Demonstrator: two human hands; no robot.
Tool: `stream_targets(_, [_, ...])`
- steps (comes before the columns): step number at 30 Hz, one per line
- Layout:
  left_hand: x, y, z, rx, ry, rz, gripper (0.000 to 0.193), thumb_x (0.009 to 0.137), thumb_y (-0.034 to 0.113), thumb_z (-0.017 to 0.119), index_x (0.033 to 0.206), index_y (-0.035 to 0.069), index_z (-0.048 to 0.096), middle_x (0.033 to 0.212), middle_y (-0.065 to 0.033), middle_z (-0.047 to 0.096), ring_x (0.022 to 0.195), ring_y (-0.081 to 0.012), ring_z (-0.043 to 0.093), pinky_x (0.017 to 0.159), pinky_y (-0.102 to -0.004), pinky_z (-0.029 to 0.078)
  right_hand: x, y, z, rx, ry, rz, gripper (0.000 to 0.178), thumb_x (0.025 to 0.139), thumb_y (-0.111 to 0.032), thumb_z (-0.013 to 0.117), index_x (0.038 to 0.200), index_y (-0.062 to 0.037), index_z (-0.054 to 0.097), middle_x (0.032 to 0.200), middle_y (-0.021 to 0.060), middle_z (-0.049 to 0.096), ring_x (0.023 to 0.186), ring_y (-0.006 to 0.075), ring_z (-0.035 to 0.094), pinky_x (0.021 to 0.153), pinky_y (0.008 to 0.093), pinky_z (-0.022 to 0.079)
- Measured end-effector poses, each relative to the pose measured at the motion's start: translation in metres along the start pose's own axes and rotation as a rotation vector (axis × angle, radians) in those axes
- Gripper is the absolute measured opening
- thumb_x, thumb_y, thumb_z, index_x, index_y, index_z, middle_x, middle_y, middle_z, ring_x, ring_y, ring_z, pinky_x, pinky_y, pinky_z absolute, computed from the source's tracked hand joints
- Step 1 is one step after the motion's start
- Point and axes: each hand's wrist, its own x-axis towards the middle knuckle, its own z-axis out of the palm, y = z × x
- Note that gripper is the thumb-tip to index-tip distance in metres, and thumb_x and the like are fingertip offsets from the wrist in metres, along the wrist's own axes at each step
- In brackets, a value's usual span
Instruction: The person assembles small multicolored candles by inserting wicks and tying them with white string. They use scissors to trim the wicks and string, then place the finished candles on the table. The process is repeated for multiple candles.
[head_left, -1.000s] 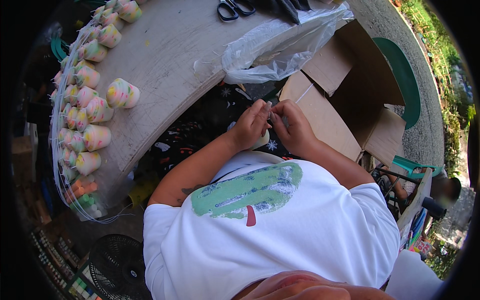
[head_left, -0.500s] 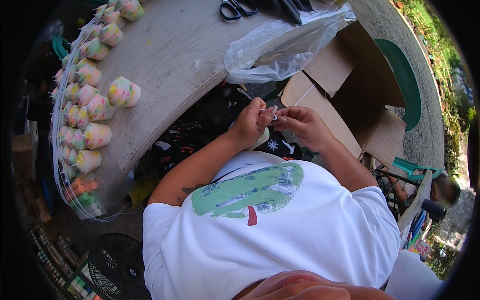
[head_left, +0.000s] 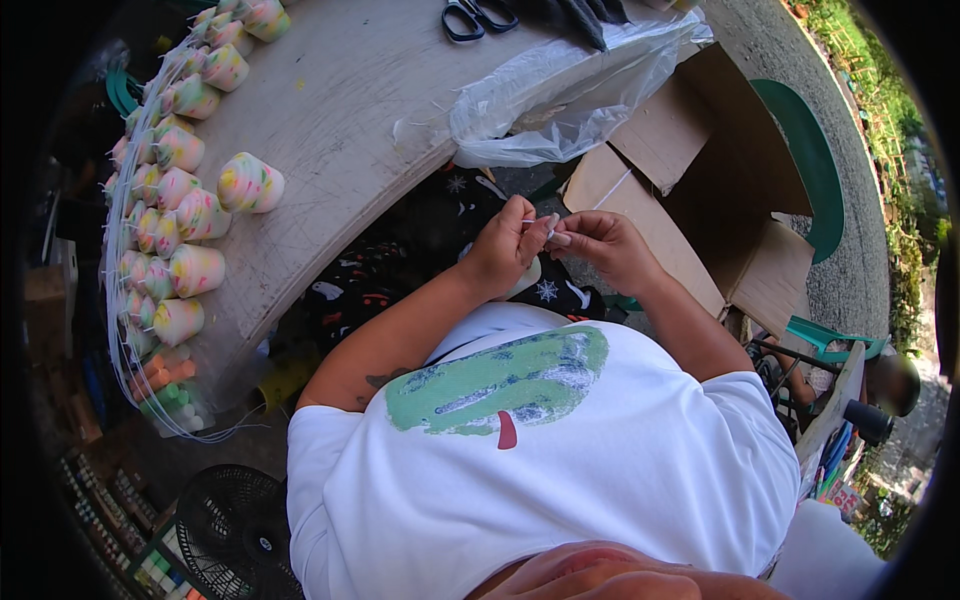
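My left hand point(head_left: 507, 245) and my right hand point(head_left: 598, 243) meet in front of my chest, just below the table edge. Both pinch a thin white wick-like string point(head_left: 540, 224) between their fingertips. Under the hands sits a small pale cup-shaped candle point(head_left: 524, 280), mostly hidden by my left hand. Several multicoloured wax candles point(head_left: 250, 184) stand on the round grey table point(head_left: 370, 90), apart from both hands.
A clear plastic bag point(head_left: 560, 90) and black scissors point(head_left: 475, 17) lie at the table's far side. An open cardboard box point(head_left: 700, 190) stands on the right. Thin cords point(head_left: 125, 330) run along the table's left rim. A black fan point(head_left: 235, 535) sits low on the left.
The hands have stayed together over my lap. The right hand has drawn slightly away to the right, and the fingertips now pinch the string more clearly between them.
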Motion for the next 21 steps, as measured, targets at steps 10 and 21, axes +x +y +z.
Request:
stream_targets(10, [0.0006,-0.0032,-0.0027,-0.089,0.013,0.018,0.023,0.100,0.024,0.044,0.086,0.006,0.047,0.063,-0.0021,0.048,0.054,-0.0082,0.048,0.050,-0.0257,0.041,-0.0036,-0.0018,-0.0002,-0.705,0.244,-0.282,0.013,0.083,-0.012,0.064,0.091,-0.0016,0.068,0.083,0.0088,0.061,0.079,0.0186,0.060,0.071,0.0320,0.047])
stream_targets(21, [-0.0010,-0.0011,-0.0001,-0.089,-0.004,0.023,0.020,0.100,0.024,0.045,0.089,0.007,0.048,0.064,-0.0009,0.048,0.056,-0.0071,0.049,0.051,-0.0250,0.042,0.0001,0.0045,-0.0061,-0.346,0.154,0.002,0.027,0.092,-0.022,0.060,0.102,0.0025,0.065,0.085,0.0056,0.066,0.077,0.0088,0.056,0.071,0.0264,0.046])
